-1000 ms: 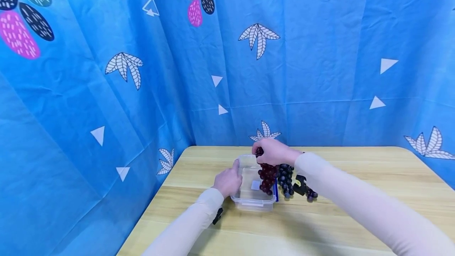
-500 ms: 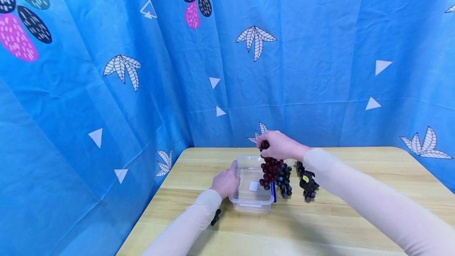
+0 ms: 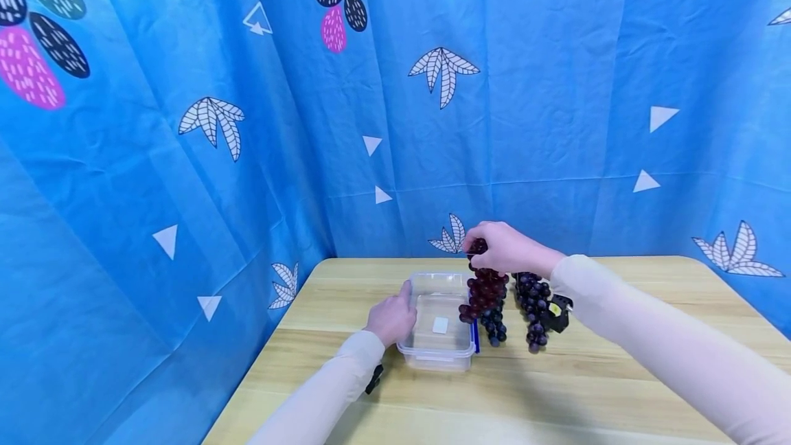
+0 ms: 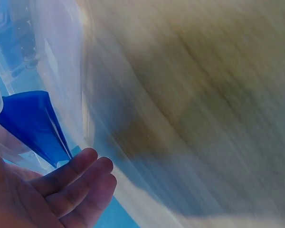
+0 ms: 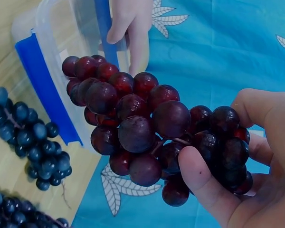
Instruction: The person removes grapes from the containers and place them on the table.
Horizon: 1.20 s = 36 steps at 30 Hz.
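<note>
My right hand [image 3: 511,247] grips a bunch of dark red grapes [image 3: 485,294] near its top. The bunch hangs above the right edge of a clear plastic container [image 3: 436,349], in front of a bunch of blue-black grapes. In the right wrist view, thumb and fingers pinch the red grapes [image 5: 133,114] from both sides. My left hand [image 3: 392,317] holds the container's left wall, its index finger straight along the rim. Beside a blue latch [image 4: 33,123], three fingers of the left hand [image 4: 57,190] stick out free; its grip on the wall is partly hidden.
Blue-black grapes [image 3: 494,329] lie on the wooden table [image 3: 630,342] just right of the container. Another dark bunch [image 3: 533,304] lies further right, partly behind the right wrist. A white label [image 3: 440,325] shows through the container floor. A blue curtain [image 3: 556,177] hangs behind the table.
My right hand has moved right and slightly up, carrying the red grapes from over the container's inside to its right edge. The left hand keeps its place on the container.
</note>
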Each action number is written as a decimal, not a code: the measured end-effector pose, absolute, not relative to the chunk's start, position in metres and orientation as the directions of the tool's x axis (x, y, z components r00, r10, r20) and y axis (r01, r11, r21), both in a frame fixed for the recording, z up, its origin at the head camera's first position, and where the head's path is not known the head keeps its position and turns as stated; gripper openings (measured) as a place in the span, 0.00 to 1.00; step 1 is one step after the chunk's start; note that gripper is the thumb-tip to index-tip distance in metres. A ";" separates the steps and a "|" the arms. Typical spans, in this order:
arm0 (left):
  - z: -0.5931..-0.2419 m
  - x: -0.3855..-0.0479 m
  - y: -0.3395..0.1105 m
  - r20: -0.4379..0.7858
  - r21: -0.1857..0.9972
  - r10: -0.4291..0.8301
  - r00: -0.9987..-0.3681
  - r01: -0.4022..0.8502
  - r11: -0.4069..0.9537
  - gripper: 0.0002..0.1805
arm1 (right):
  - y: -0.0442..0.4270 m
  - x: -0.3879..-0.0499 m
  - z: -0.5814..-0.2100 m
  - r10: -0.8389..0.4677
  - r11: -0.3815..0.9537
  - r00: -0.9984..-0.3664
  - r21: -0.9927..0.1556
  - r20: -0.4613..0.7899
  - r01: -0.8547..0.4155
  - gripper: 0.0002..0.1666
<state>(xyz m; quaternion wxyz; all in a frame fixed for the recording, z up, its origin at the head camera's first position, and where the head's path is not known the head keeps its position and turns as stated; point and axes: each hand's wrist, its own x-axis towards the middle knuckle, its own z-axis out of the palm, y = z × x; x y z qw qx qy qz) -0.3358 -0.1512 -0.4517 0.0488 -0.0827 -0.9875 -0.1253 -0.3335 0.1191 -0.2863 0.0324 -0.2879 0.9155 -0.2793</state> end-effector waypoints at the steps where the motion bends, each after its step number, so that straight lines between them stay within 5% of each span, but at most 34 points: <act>1: -0.452 -0.336 -0.151 0.117 0.242 0.151 -0.982 0.176 0.954 0.34 | 0.122 -0.332 -0.286 -0.543 0.680 -0.834 -0.532 0.097 -0.504 0.14; 16: -0.453 -0.337 -0.151 0.110 0.248 0.145 -0.983 0.168 0.954 0.36 | 0.171 -0.323 -0.284 -0.511 0.696 -0.850 -0.518 0.131 -0.498 0.13; 36: -0.448 -0.332 -0.152 0.098 0.285 0.153 -0.983 0.175 0.942 0.36 | 0.236 -0.305 -0.295 -0.470 0.751 -0.883 -0.516 0.020 -0.412 0.16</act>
